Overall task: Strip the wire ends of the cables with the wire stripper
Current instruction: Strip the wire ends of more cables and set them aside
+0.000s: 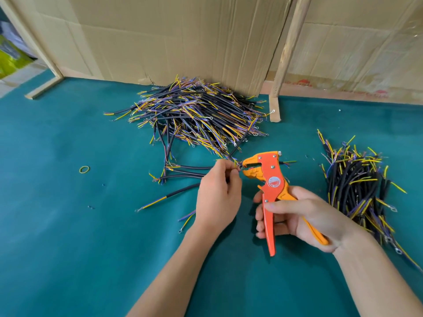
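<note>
The right hand [297, 216] grips the two handles of the orange metal wire stripper [270, 186], with the fingers curled round the flat orange handle and the thumb lying across it; the tool stands almost upright above the teal felt-covered table [68, 236], its yellow-orange head pointing to the left. The left hand [219, 193] is just to the left of the wire stripper and pinches thin coloured wire ends [237, 168] between thumb and fingertips, holding them at the open mouth of the stripper; whether the wire already sits between the blades I cannot tell. Behind the head of the wire stripper, further from the person, lies a big loose pile of short black cables [196, 113] with yellow, blue and purple wire ends, some with small metal ring terminals. To the left of the wire stripper, partly under the left hand, a few single black cables [190, 172] lie flat on the table. To the right of the wire stripper there is a second, narrower heap of the same black cables [357, 188], well apart from the first pile. Far to the left of the wire stripper a small yellow rubber band [84, 169] lies alone. Behind the big pile, creased brown cardboard sheets [171, 37] stand as a wall, with a rough wooden post [286, 51] leaning in front of them.
</note>
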The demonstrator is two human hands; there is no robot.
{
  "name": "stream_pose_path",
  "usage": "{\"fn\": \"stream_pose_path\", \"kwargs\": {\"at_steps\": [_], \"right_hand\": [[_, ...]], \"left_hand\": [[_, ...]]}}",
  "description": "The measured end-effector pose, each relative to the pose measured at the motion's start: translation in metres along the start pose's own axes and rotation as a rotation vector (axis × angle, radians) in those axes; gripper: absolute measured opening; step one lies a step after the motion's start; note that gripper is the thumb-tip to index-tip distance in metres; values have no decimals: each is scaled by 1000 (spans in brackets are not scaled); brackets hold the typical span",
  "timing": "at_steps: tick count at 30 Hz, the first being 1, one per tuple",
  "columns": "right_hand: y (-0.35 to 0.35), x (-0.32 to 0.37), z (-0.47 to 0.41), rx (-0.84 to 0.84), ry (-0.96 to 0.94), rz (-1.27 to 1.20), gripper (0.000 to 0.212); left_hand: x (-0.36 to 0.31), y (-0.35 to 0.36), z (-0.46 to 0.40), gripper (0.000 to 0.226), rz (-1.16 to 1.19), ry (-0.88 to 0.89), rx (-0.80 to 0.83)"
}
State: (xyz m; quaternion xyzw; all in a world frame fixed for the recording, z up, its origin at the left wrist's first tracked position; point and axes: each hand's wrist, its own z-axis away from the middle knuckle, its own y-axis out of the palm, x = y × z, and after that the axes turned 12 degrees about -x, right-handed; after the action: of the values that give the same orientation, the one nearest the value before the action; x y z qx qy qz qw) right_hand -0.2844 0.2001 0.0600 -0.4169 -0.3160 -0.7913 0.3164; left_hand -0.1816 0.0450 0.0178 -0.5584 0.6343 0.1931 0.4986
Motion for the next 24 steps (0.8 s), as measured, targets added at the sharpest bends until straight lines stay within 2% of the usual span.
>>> {"fn": "stream_pose_path", "kwargs": {"at_steps": [10,15,24], "right_hand": [[1,1,1,51,-22,23,32],[3,1,1,29,-34,33,18],[3,-1,-1,11,-53,55,18]], "left_hand": [[1,0,-1,5,61,-22,-18],[1,0,0,6,55,-28,-8],[-1,0,0,8,67,-15,-18]]}}
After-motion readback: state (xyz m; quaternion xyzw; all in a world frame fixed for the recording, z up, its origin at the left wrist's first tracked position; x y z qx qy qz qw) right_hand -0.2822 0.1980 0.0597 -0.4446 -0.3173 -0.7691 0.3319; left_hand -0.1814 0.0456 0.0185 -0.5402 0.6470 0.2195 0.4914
